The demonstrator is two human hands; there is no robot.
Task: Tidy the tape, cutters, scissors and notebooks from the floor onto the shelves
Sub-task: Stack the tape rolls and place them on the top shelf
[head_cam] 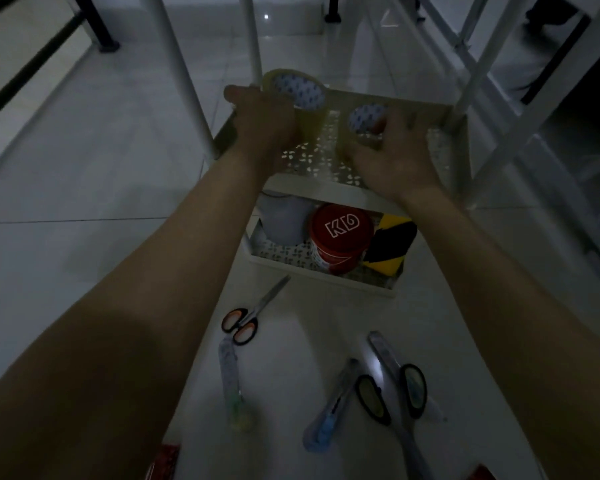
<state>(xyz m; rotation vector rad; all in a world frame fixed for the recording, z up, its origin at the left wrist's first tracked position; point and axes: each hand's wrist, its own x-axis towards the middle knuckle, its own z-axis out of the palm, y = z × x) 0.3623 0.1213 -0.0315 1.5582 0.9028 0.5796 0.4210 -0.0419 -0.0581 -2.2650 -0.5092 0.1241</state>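
Fingers of the left hand [264,123] curl round a clear, white-cored tape roll [293,95] | right hand [388,157] grips its twin [362,128] | both over the white perforated upper shelf [312,157] | best set flat, apart, then released.

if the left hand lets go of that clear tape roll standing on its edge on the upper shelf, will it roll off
The clear packing tape roll probably would roll: it stands on its round edge, gripped by the left hand. The white perforated shelf has a raised rim that would likely stop it. Laid flat, it should stay put.
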